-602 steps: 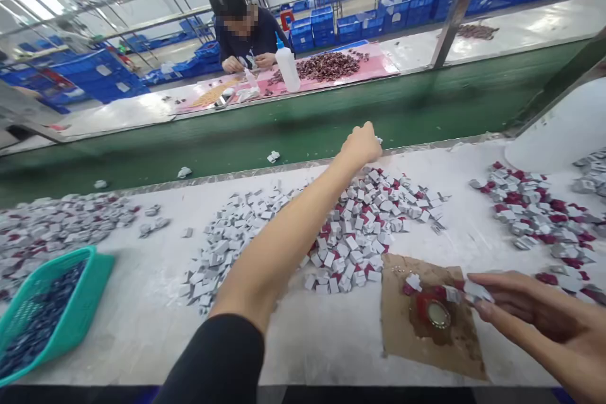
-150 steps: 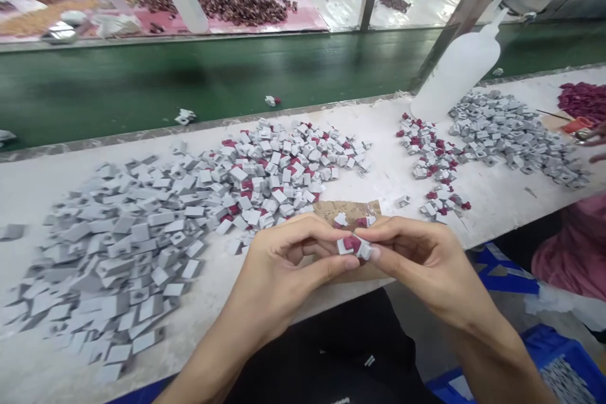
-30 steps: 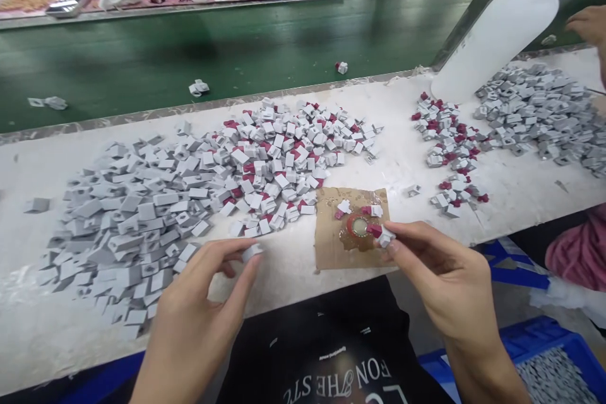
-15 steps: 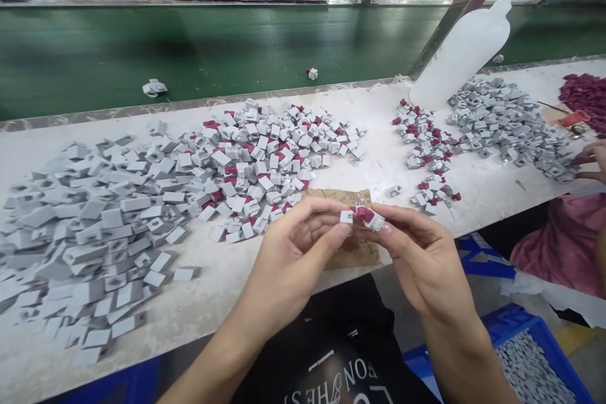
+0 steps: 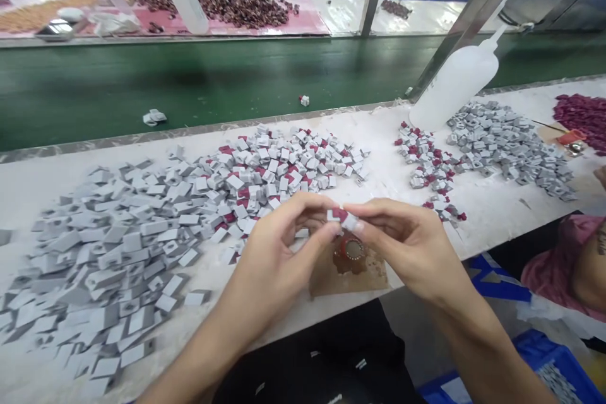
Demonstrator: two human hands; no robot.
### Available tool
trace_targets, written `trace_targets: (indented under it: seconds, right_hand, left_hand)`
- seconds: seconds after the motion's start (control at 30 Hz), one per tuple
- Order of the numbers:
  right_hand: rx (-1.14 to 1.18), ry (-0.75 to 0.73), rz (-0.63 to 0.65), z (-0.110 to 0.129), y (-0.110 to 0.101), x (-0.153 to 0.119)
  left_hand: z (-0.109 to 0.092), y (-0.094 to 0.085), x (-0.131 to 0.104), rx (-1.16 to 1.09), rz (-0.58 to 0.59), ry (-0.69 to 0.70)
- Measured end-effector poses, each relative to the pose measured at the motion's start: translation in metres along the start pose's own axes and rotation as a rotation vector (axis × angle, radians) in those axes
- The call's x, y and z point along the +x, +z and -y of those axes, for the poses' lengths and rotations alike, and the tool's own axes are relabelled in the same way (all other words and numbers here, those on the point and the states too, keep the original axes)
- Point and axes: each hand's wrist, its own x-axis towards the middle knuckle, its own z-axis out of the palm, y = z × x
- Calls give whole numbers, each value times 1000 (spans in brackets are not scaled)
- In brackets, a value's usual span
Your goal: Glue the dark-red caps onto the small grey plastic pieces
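- Part (image 5: 339,214), small, gray with maroon, is held up between both hands, in front of a piece of brown cardboard (image 5: 369,282)
- Left hand (image 5: 284,249) pinches the part's left end between thumb and forefinger
- Right hand (image 5: 404,243) pinches the right end likewise; whether the part is one piece or two pressed together, I cannot tell
- Round dish (image 5: 353,249) with a red rim lies on the cardboard in a dark wet patch
- Heap of gray blocks (image 5: 127,252) spreads across the left of the white surface (image 5: 28,186), running into a mixed gray and maroon heap (image 5: 279,167) beyond the hands
- White bottle (image 5: 459,85) stands to the right, near a smaller mixed pile (image 5: 428,161)
- Green belt (image 5: 227,88) runs beyond the surface, carrying a few loose pieces (image 5: 154,117)
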Motion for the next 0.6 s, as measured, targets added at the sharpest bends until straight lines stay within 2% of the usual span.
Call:
trace_targets:
  seconds: [0.07, 0.13, 0.17, 0.23, 0.3, 0.37, 0.47, 0.53, 0.6]
  right_hand:
    - [-133, -34, 116, 7, -1, 40]
    - [-334, -70, 172, 11, 2, 96]
    - [-449, -83, 143, 11, 6, 128]
    - [-737, -65, 3, 7, 19, 193]
    - [-820, -39, -39, -3, 37, 251]
    - [-843, -21, -39, -14, 56, 295]
    - [-860, -10, -28, -27, 72, 329]
    - [-855, -24, -32, -29, 72, 333]
    - [-832, -47, -37, -26, 62, 324]
  left_hand:
    - [-9, -24, 25, 138, 9, -22]
    - [-15, -51, 60, 292, -35, -95]
    - [-16, -64, 80, 376, -103, -116]
    - [-12, -86, 125, 496, -264, -134]
    - [-2, -99, 171, 529, -379, -205]
    - [13, -104, 211, 535, -444, -288]
    - [38, -101, 255, 536, -450, -362]
    - [50, -99, 271, 525, -420, -406]
    - [55, -103, 278, 519, -398, -425]
